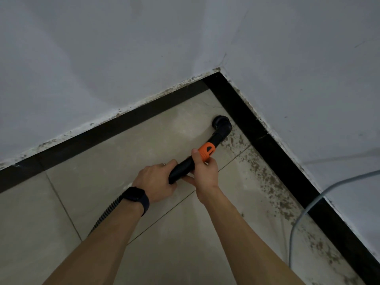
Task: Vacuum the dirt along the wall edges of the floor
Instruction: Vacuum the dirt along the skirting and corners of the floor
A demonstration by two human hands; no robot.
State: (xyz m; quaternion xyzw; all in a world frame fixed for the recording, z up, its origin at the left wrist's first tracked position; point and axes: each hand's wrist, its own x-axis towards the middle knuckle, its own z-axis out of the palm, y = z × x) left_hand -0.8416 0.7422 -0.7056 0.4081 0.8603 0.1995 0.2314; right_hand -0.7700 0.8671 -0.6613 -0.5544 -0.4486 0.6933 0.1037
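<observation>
One head-worn wide-angle camera looks steeply down into the floor corner (209,95), apparently from close above.

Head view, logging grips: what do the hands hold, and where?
The black plastic vacuum wand: left hand at its rear end, right hand just behind the orange collar.

2 hands (157,182) (205,173), 1 vac wand (218,137), 1 hose (107,212), 1 watch (134,194), 1 grey cable (291,239), 2 walls (102,58) (308,79)
</observation>
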